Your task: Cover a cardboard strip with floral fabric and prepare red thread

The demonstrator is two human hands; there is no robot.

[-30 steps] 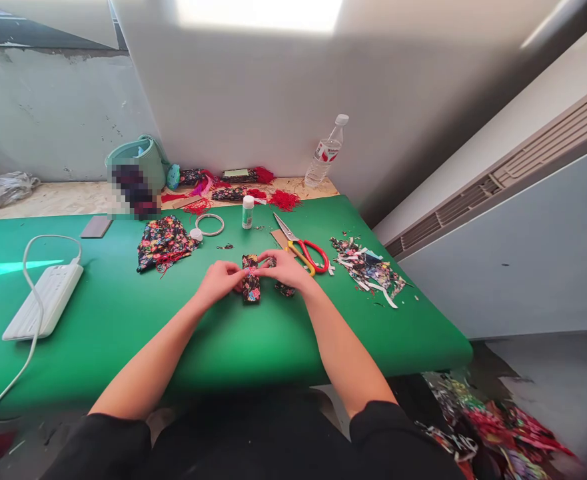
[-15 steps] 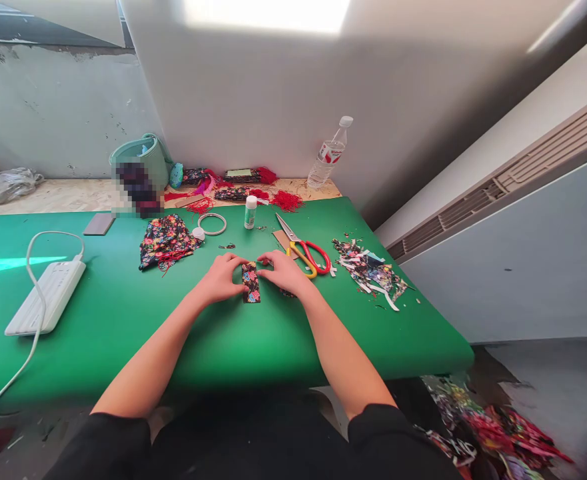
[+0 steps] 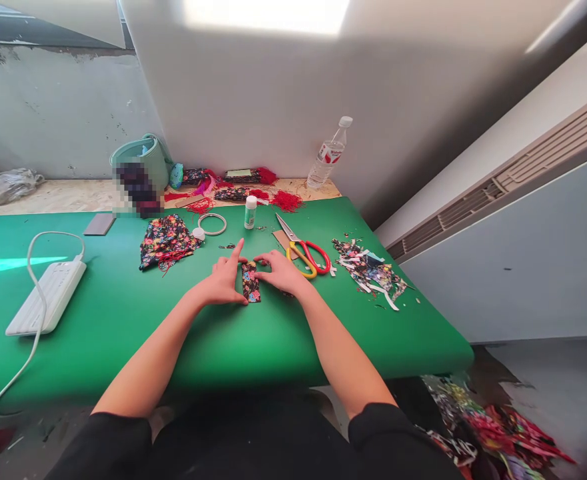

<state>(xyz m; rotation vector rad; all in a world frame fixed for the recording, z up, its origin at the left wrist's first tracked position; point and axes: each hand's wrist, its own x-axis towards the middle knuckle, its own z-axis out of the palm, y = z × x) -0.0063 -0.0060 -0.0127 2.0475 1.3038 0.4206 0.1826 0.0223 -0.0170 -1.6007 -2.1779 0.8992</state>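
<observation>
Where the two hands meet on the green desk (image 3: 123,320), a small floral fabric strip (image 3: 251,283) lies flat, lengthwise away from the person. The left hand (image 3: 222,280) rests along the strip's left edge, fingers loosely curled against it and the index finger lifted and pointing away; it presses rather than grips. The right hand (image 3: 282,271) lies palm down just right of the strip, its fingertips touching the strip's far end, fingers spread flat and holding nothing.

Just beyond the right hand lie scissors (image 3: 304,249) with one red and one yellow handle, blades pointing away and to the left, on a bit of brown card. Further right of that hand sits a pile of fabric and paper scraps (image 3: 368,268). Beyond the left hand are a metal ring (image 3: 212,224), a small white glue bottle (image 3: 250,212) and, off to its left, a crumpled floral cloth (image 3: 166,241). Well to the left of the left hand lies a white power strip (image 3: 46,296) with its cable. Far beyond the right hand, a plastic water bottle (image 3: 329,155) stands by the wall.
</observation>
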